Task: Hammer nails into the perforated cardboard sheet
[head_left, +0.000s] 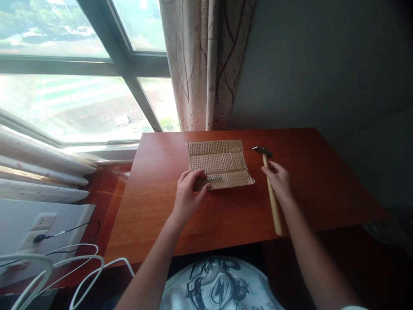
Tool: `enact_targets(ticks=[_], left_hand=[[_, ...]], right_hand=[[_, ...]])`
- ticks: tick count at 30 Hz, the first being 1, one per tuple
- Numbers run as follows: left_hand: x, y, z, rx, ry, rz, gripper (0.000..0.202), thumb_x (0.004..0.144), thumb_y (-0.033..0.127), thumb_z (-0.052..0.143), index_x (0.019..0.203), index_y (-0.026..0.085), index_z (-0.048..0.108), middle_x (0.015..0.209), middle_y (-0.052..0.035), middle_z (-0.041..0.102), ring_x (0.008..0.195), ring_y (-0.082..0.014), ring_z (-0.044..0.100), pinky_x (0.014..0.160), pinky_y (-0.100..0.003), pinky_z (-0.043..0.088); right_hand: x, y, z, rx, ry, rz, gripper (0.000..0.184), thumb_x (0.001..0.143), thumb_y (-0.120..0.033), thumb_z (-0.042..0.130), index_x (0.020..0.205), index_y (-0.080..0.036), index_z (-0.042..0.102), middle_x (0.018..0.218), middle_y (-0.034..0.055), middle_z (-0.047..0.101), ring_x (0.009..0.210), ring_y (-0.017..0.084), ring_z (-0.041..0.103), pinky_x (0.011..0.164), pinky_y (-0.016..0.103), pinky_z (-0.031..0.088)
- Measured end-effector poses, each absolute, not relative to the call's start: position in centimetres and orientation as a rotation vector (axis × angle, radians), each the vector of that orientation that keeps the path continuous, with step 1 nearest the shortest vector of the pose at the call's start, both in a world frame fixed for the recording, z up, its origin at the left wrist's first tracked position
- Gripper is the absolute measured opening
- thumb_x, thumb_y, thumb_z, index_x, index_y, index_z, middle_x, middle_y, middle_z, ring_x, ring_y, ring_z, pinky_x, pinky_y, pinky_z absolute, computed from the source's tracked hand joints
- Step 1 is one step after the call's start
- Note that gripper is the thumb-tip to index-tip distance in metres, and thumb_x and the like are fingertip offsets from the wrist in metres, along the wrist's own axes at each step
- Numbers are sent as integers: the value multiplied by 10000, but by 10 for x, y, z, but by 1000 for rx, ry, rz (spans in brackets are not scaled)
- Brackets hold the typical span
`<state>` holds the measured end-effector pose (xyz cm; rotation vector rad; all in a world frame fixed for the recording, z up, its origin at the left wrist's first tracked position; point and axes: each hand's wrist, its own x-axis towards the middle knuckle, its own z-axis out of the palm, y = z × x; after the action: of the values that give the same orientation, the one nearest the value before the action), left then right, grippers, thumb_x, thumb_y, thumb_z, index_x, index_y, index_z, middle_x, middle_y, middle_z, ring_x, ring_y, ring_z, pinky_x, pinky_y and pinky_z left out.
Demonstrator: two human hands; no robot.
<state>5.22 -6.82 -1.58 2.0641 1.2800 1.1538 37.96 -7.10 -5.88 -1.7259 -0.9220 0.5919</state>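
Observation:
A piece of creased brown cardboard [216,162], dotted with rows of small holes, lies on the wooden table. Along its near part runs a short row of small silvery bits [214,177], too small to name. My left hand [189,189] rests at the cardboard's near left corner, thumb and fingers apart, with nothing visible between them. To the right of the cardboard, my right hand [280,178] is closed around the upper handle of a hammer [272,198]. The hammer's dark metal head points away from me, and its pale wooden handle slants toward the table's near edge.
The reddish-brown table [155,215] spreads under both hands. Beyond it hang a patterned curtain [196,64] and a grey wall [306,64]. White cables [97,271] loop at the lower left, near a wall socket [45,221]. A large window stands at the left.

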Motion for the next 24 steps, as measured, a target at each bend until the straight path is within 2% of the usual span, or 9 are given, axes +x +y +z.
enact_targets(ticks=[4,7,12,17,24], left_hand=[[52,-68,-17,2060,1282,1146,334,843,250,683,1167,239,603,1030,-61,705,1083,-243,579,971,-450,514],[52,-68,-18,2058,1284,1142,336,843,250,680,1170,241,600,1026,-63,706,1085,-247,584,972,-455,515],[52,-68,-17,2058,1286,1138,332,847,262,675,1170,243,601,1031,-58,698,1083,-244,593,968,-440,521],[52,-68,-16,2061,1288,1142,323,846,261,674,1161,240,604,1032,-56,696,1082,-238,595,958,-420,527],[53,-68,-14,2057,1306,1123,290,845,256,678,1128,236,614,1036,-57,693,1078,-236,590,961,-423,520]], right_hand=[[383,-60,-84,-1806,-975,536,603,685,-463,713,1141,-68,709,966,142,734,823,246,671,769,384,532],[384,-53,-95,-1871,-1050,458,619,699,-489,694,1150,-66,709,950,138,723,783,234,653,742,381,528],[380,-44,-101,-1905,-1143,374,560,702,-485,679,1099,-93,732,922,116,691,767,215,622,747,372,519],[376,-36,-105,-1938,-1255,289,480,718,-443,670,1060,-115,744,931,117,679,841,234,617,799,381,504],[374,-31,-108,-2003,-1357,210,456,766,-445,643,1063,-114,742,933,124,684,848,245,615,816,384,485]])
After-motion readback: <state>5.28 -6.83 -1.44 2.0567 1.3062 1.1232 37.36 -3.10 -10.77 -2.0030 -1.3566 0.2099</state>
